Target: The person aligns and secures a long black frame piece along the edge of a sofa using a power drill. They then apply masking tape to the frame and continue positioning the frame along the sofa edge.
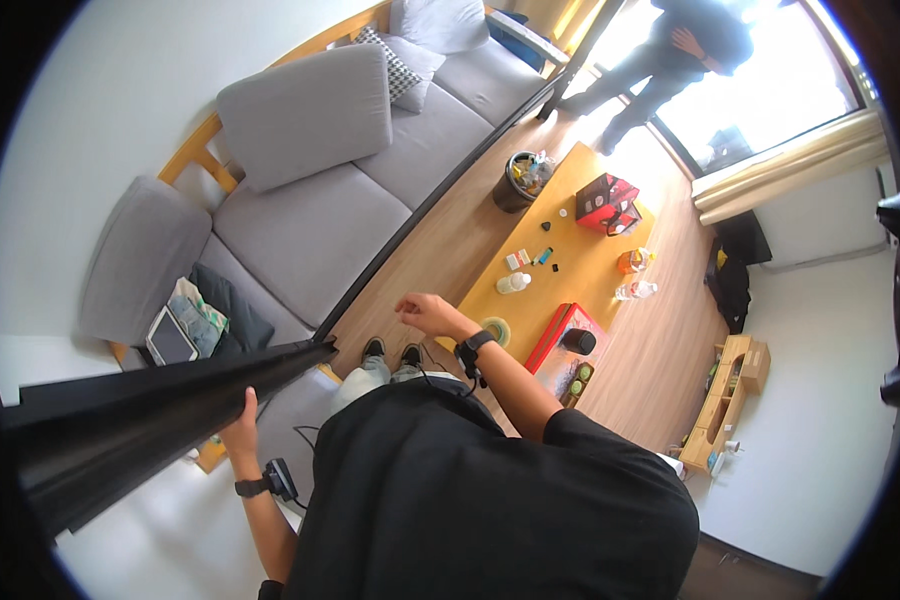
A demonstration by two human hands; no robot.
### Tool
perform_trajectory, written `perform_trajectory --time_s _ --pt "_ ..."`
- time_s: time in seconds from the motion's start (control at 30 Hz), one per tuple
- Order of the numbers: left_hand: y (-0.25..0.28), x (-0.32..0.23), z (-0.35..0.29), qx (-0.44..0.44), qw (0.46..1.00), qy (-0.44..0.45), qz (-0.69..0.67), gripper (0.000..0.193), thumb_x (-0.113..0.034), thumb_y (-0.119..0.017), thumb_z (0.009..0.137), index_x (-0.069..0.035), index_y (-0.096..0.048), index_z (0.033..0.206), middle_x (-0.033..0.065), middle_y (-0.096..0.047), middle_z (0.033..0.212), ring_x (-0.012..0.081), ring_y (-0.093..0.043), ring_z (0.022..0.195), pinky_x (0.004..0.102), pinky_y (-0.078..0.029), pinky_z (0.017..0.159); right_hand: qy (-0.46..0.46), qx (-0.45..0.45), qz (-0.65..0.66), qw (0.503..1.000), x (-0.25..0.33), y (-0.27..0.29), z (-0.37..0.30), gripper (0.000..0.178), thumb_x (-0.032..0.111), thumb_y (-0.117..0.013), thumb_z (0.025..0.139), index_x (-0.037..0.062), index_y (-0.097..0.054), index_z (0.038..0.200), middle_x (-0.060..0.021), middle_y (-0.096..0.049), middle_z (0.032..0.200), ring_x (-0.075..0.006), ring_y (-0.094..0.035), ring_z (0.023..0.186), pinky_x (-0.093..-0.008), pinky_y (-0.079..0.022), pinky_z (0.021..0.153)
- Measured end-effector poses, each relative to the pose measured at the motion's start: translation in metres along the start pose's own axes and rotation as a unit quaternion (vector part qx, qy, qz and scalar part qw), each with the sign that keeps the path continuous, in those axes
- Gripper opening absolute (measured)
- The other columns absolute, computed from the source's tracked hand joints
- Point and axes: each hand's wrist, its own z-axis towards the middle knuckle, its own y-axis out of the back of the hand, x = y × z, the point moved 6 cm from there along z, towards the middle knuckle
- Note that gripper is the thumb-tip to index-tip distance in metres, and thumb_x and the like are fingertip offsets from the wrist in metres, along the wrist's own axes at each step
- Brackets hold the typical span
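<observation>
A long black beam (185,415) slants across the lower left, very close to me. My left hand (240,430) is on its lower edge, the thumb up along the side and the other fingers hidden behind it. My right hand (430,314) is in the air over the floor, left of the yellow table (480,290). Its fingers are loosely bent and a little apart, with nothing in them. A thin black bar (440,195) runs on from the beam's far end, along the front of the grey sofa (305,235).
On the table are a red and black bag (607,205), bottles (513,283), a tape roll (496,331) and a red box (555,340). A full bin (518,182) stands beside it. A tablet (172,338) lies on the sofa. Another person (670,60) stands by the window.
</observation>
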Motion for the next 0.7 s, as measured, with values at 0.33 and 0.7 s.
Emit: perform_trajectory --time_s 0.33,0.7 --pt "0.004 -0.004 0.01 -0.009 0.997 0.029 -0.067 0.047 -0.018 -0.083 0.083 0.006 -0.063 0.119 0.0115 -0.065 0.119 0.0209 -0.061 0.107 0.033 -0.045 0.1 0.056 0.017 0.008 0.998 0.06 -0.001 0.022 0.029 0.023 -0.065 0.092 0.0051 -0.066 0.114 -0.0117 -0.071 0.099 -0.0239 -0.067 0.094 -0.0358 -0.053 0.085" --pt "0.002 -0.006 0.002 0.03 0.998 0.042 -0.029 0.048 -0.024 -0.084 0.083 0.004 -0.066 0.118 0.0103 -0.068 0.115 0.0221 -0.063 0.104 0.0323 -0.045 0.098 -0.026 -0.012 0.019 0.999 0.0 0.01 -0.009 0.028 0.021 -0.067 0.09 0.0044 -0.068 0.113 -0.0107 -0.071 0.096 -0.0209 -0.067 0.089 -0.0339 -0.054 0.081"
